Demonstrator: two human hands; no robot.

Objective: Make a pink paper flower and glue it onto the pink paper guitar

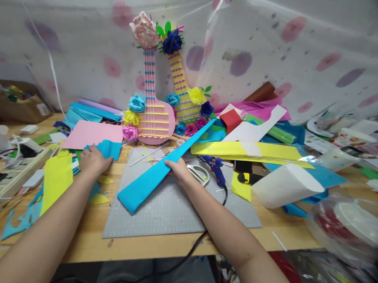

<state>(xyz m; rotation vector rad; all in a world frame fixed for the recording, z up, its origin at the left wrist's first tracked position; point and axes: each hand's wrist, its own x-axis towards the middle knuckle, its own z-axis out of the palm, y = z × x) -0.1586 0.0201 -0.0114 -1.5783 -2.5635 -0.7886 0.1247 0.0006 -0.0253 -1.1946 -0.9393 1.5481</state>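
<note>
Using grey cutting mat (159, 222) on bench (132, 247) as reference. Holding blue strip (150, 179) over it in right hand (178, 170), thumb on top, gripped around mid-length. Running diagonally: with broad end near the mat's left edge, with narrow end pointing away and right, past the far edge. Cannot tell if touching the mat at the broad end or hanging just above. Clearly closer to right hand, being grasped there; well apart from left hand (94, 160). Resting with that one left of the mat, palm down on blue paper piece (111, 149), just beside pink sheet (94, 135). Cannot tell if pinching or only pressing there. Worth noting: glue gun (218, 174) just right of right hand, toward the mat's far-right part.
</note>
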